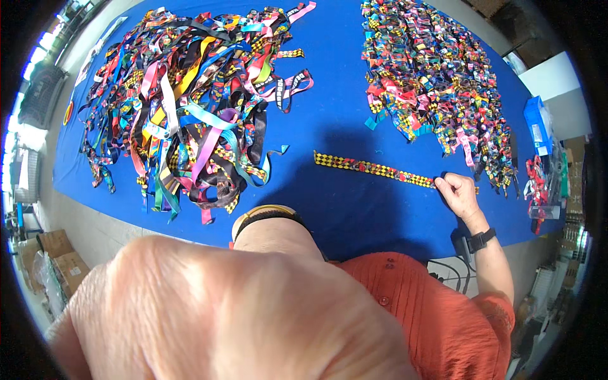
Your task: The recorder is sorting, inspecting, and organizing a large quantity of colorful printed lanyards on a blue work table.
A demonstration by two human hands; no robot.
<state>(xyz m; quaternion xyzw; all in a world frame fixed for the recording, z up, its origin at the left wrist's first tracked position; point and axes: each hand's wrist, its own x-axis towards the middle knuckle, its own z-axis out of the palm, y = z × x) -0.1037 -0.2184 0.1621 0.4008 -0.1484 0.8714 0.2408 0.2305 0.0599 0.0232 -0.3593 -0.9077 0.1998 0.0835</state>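
A yellow-and-black checkered ribbon strap with red patches (pixel 373 170) stretches across the blue cloth. My right hand (pixel 457 193) is closed on its right end, thumb and fingers pinched together, with a dark band round the wrist. Very near the camera, the back of my left hand (pixel 234 310) fills the lower left of the head view. Its fingers are hidden, so what they do cannot be seen. A bracelet (pixel 272 214) circles that wrist.
A tangled heap of colourful straps (pixel 190 107) covers the left of the blue-clothed table (pixel 329 114). Rows of bundled straps (pixel 437 76) lie at the far right. Orange-handled scissors (pixel 68 114) rest near the left edge; a blue bin (pixel 537 125) stands beyond the right side.
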